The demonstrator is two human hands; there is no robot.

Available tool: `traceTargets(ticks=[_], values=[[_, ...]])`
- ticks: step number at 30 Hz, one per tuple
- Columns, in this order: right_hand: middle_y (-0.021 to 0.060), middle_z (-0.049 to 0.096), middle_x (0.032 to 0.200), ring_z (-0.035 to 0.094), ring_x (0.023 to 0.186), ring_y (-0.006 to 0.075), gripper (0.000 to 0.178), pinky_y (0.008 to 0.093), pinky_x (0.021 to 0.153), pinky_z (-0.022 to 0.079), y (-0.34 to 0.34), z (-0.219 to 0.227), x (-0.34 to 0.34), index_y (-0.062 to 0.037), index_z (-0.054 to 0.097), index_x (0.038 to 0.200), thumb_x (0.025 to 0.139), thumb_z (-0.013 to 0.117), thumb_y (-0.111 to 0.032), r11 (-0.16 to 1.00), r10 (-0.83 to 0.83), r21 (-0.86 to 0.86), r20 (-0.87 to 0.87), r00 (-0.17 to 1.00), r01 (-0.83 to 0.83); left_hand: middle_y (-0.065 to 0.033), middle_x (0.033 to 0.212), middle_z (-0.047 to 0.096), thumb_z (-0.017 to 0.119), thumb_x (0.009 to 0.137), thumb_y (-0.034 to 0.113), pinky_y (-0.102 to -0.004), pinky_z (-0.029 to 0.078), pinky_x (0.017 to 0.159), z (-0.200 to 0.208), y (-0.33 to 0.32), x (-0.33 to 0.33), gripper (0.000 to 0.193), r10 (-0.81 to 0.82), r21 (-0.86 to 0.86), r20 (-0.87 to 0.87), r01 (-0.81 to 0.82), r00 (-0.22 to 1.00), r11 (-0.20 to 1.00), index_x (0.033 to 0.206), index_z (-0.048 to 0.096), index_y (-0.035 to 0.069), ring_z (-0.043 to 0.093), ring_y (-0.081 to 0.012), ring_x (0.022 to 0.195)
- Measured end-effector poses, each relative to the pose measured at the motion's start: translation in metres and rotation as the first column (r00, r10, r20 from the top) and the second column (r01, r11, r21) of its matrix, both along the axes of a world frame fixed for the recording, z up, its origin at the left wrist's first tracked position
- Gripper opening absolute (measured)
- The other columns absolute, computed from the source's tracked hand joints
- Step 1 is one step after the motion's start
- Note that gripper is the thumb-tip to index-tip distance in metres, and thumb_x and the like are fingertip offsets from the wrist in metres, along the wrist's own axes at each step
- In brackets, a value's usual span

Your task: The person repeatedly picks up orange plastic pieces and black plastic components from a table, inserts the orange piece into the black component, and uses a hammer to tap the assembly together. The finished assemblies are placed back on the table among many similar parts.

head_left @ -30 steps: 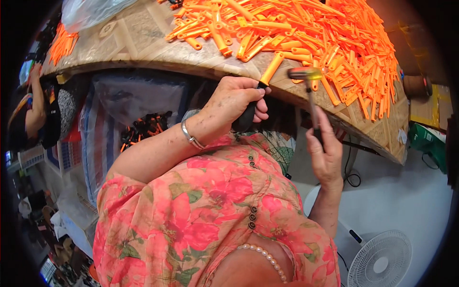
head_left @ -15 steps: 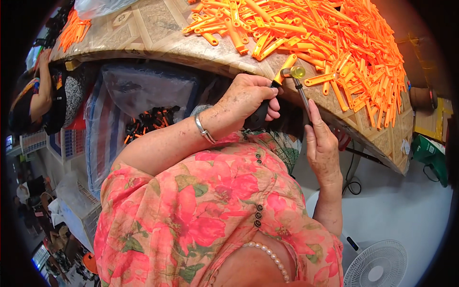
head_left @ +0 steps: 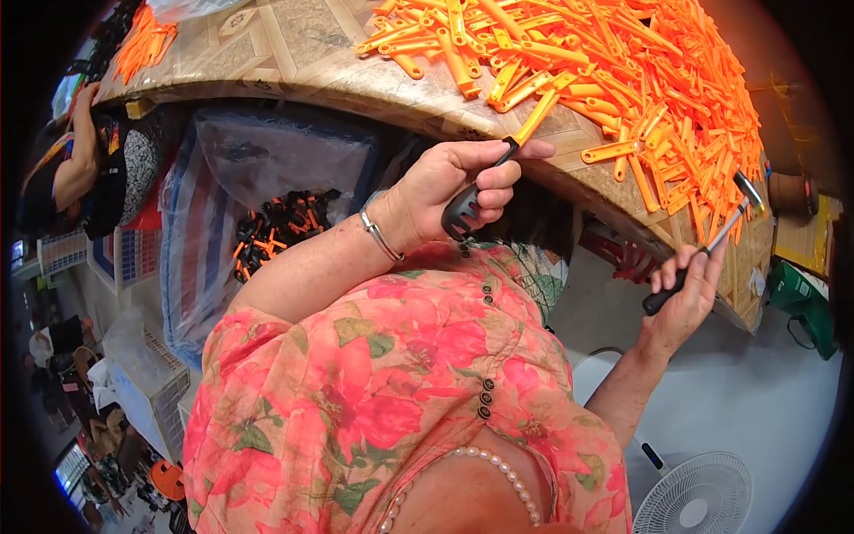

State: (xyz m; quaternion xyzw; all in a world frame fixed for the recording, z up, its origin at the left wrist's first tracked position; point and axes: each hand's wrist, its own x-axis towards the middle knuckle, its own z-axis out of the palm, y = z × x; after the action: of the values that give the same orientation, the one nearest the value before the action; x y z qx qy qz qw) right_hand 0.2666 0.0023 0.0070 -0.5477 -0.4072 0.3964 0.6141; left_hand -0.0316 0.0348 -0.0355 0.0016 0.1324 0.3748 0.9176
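From my feed the biggest thing is the table [head_left: 294,53], its patterned top curving across the upper frame, and its right half is buried under a heap of orange strips [head_left: 658,80]. Below the near edge hangs a clear bag [head_left: 276,196] with black and orange pieces in it; a fan [head_left: 698,494] stands on the pale floor at lower right, and another person's arm [head_left: 76,160] shows at far left. My left hand [head_left: 449,182] is clenched on a black grip [head_left: 463,212] with one orange strip [head_left: 536,116] set in it, long axis running up and right so the tip lies over the near edge. My right hand [head_left: 685,294] grasps a small hammer [head_left: 712,240], head raised near the right edge, well right of that strip; the left hand is the nearer one.
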Motion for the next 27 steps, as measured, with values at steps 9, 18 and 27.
traceTargets(ticks=[9,18,27], values=[[0.0067,0.057,0.102,0.048,0.074,0.0106,0.057,0.0247,0.065,0.043,0.021,-0.015,0.096,-0.0012,0.031,0.15,0.097,0.052,-0.009,0.934,-0.357,0.088,0.231,0.905,0.346,0.0013,0.066,0.046,0.047,0.1,0.02,-0.0261,0.043,0.051,-0.014,-0.017,-0.041,0.037,0.082,0.359,-0.093,-0.044,0.992,0.933,0.13,0.049,-0.002,0.049,-0.0127,0.056],[0.0123,0.054,0.134,0.053,0.118,0.0214,0.055,0.0306,0.099,0.041,0.063,-0.072,0.275,-0.0002,0.046,0.142,0.089,0.055,-0.01,0.858,-0.368,-0.071,0.608,0.704,0.509,-0.0005,0.077,0.048,0.045,0.102,0.017,-0.03,0.048,0.069,-0.09,-0.124,-0.242,0.032,0.736,0.145,-0.381,-0.75,0.559,0.645,0.132,0.047,0.005,0.05,-0.0123,0.074],[0.0137,0.058,0.133,0.053,0.124,0.0264,0.042,0.0335,0.106,0.038,0.071,-0.06,0.214,-0.0023,0.057,0.132,0.091,0.059,-0.012,0.899,-0.411,0.338,0.871,0.27,0.279,-0.0159,0.109,0.065,0.055,0.094,0.014,-0.0379,0.052,0.083,-0.15,-0.196,-0.286,0.023,-0.113,0.108,-0.982,-0.946,-0.149,0.305,0.11,0.058,-0.002,0.063,-0.0251,0.09]])
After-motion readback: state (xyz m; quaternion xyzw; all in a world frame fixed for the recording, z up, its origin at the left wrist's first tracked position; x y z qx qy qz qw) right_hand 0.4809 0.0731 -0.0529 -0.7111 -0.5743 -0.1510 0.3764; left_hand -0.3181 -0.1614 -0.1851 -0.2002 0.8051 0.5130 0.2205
